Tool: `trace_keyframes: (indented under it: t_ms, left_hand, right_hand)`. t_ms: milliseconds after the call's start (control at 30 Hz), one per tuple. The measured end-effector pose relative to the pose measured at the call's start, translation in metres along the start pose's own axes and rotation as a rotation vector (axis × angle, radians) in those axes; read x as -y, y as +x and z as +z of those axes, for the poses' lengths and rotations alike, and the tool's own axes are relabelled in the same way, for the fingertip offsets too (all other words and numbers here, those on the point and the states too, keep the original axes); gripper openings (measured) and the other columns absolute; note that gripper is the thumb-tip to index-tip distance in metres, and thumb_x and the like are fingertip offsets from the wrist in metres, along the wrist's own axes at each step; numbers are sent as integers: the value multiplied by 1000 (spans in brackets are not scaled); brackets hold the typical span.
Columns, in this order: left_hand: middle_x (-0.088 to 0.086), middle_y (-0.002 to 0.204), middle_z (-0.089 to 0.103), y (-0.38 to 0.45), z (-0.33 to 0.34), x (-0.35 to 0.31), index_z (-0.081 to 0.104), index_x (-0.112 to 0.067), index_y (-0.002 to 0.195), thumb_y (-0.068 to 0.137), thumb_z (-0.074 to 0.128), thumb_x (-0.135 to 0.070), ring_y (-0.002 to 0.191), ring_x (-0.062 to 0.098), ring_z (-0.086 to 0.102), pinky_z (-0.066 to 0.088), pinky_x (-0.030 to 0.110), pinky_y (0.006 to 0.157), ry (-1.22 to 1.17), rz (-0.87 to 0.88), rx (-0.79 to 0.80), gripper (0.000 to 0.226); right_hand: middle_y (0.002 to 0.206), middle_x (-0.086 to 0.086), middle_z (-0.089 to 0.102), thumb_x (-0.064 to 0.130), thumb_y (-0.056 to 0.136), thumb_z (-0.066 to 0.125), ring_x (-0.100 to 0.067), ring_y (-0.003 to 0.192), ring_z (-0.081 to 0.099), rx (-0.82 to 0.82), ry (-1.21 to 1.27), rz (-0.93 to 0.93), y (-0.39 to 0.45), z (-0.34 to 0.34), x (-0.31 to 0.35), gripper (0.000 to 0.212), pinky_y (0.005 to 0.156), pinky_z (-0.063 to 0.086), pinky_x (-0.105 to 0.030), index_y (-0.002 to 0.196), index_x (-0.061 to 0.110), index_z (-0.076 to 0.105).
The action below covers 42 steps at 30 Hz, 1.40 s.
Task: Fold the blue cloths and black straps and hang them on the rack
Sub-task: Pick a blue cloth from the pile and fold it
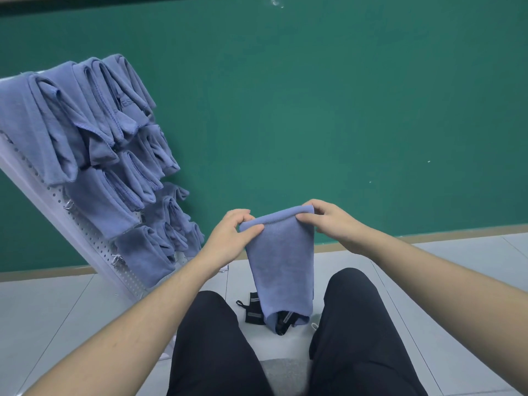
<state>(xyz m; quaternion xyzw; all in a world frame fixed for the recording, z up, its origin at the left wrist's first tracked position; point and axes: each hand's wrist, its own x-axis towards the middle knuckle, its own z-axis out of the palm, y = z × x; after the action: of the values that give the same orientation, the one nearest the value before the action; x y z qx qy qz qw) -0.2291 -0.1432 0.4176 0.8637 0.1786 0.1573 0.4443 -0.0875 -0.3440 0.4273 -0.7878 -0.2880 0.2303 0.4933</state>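
Standing at nine o'clock in the head view, the white pegboard rack leans against the green wall and already carries many folded blue cloths hung in overlapping rows. Moving toward centre, the left hand pinches the upper left corner of one blue cloth, thumb and curled fingers closed on the fabric. At one o'clock from that hand, the right hand pinches the upper right corner in the same manner. The cloth hangs doubled between the person's knees, its lower end reaching down to the black straps lying on the pale floor at six o'clock. Judgement: the folding step is in hand, with the top fold being evened. The next move likely calls for carrying the cloth toward nine o'clock and finding a free hook; whether one is free cannot be told.
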Motion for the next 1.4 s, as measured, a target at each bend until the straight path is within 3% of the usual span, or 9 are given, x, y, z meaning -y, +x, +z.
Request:
trace_keyframes:
  t_ms: [67,200,333,433,600,767,900,1100,1400]
  left_hand:
    - [-17,96,61,-2,4,0,64,-21,94,95,65,-31,83,3,53,41,19,78,-76,-11,-22,10]
    - [-9,86,57,-9,17,-8,58,-20,95,98,60,-35,74,8,48,42,18,62,-275,-86,-131,15]
    - [-7,93,62,-13,32,-12,57,-20,99,98,60,-35,80,8,55,45,27,70,-471,-130,-239,15]
    - [-4,96,69,-13,35,-13,62,-18,98,94,66,-33,83,8,63,52,30,79,-569,-190,-267,16]
    - [3,93,77,-17,40,-8,72,-13,94,92,71,-26,83,17,71,58,36,83,-833,-386,-281,14]
    - [4,76,60,-21,45,4,61,-2,83,93,63,-22,74,18,54,48,35,72,-712,-341,-344,23]
    - [-8,64,33,-27,47,5,38,-15,67,94,66,-21,64,12,29,27,29,59,-515,-165,-396,39]
    - [4,77,59,-32,51,14,65,-17,81,94,67,-18,69,12,49,42,28,67,-270,85,-440,13]
    - [-10,64,47,-29,60,-2,49,-20,75,93,69,-19,58,5,43,37,18,57,-277,95,-502,26]
  right_hand:
    - [114,-3,69,40,94,57,-17,108,63,-24,54,6,1,5,0,28,104,48,-40,105,16,64]
    - [112,6,65,38,106,35,-11,107,58,-132,46,-2,-2,21,6,33,93,44,-31,108,19,62]
    - [96,-1,55,39,108,29,-17,90,51,-258,10,-56,-3,35,7,40,77,40,-28,99,6,50]
    - [87,10,53,48,103,41,-7,79,52,-265,57,-73,-6,39,8,36,75,40,-26,89,17,48]
    - [105,10,70,44,79,80,-6,98,68,-92,105,-82,-7,38,0,38,86,55,-27,104,25,60]
    - [83,15,66,35,84,77,-4,76,61,-97,4,-100,-7,37,-4,24,73,49,-23,88,21,58]
    - [62,17,45,38,85,72,-5,60,43,-175,-91,-104,-7,38,-8,35,60,36,-25,73,21,44]
    - [64,9,53,40,84,64,-15,62,47,-294,-175,-75,-3,49,-7,31,59,40,-33,74,24,40]
    - [66,12,56,38,86,63,-8,60,48,-250,-127,-147,-6,63,9,23,60,45,-32,79,27,45]
